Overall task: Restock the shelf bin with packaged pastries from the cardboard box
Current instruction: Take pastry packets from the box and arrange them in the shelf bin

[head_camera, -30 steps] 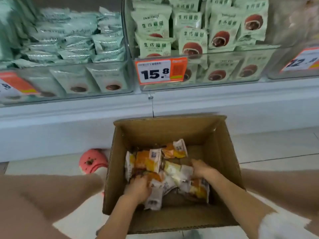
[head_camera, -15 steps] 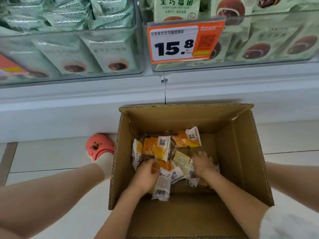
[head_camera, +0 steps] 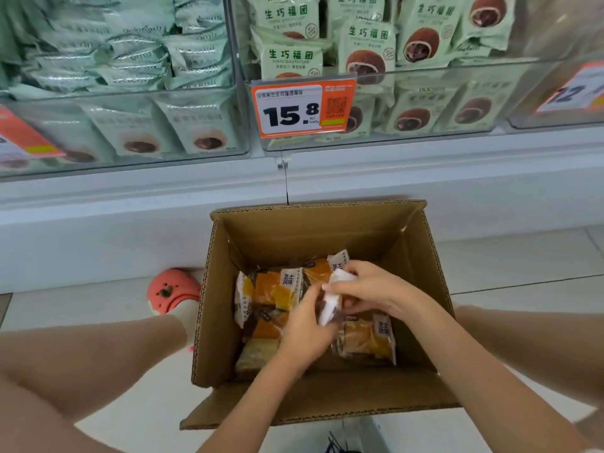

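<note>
Shelf bins [head_camera: 425, 103] fill the frame's 12 o'clock side; below stands the box [head_camera: 327, 233]. Both hands hold one pastry [head_camera: 330, 305] over the box centre, long axis 12 to 6. Left hand [head_camera: 307, 328] grips its 6 o'clock end, right hand [head_camera: 369, 289] the 12 o'clock end, nearer the bins.

The pale tiled floor [head_camera: 523, 263] carries the open cardboard box [head_camera: 225, 322] and a pink shoe [head_camera: 171, 291]

An orange price tag [head_camera: 302, 111] reading 15.8 hangs above a pink clog [head_camera: 171, 291] on pale floor tiles [head_camera: 523, 263].
</note>
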`<state>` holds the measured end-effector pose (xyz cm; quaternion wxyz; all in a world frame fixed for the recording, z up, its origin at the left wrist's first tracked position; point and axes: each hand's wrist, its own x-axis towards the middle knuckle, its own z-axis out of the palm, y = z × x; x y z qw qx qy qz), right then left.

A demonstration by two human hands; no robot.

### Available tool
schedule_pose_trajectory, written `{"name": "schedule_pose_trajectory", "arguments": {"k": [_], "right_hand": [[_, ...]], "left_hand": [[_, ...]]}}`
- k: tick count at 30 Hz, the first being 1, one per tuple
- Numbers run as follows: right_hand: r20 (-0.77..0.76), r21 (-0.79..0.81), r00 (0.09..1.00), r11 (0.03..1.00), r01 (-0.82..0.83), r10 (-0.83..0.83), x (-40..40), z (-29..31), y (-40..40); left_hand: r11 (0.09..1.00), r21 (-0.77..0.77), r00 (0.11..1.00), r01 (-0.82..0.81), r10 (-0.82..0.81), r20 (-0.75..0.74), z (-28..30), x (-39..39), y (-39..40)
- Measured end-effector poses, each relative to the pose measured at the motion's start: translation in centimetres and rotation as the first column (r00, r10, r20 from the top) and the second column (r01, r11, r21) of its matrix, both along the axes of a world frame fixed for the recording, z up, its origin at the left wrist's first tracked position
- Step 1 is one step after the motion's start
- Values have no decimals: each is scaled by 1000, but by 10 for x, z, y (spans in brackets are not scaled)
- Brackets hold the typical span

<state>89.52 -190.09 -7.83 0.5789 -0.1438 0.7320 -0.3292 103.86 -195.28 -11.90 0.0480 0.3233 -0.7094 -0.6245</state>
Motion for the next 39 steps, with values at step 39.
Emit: {"name": "schedule_pose_trajectory", "arguments": {"k": [39], "right_hand": [[-781, -274, 619, 840, -468, 90, 0, 95, -1]], "left_hand": [[969, 240, 998, 58, -61, 5, 105, 5, -11]]}}
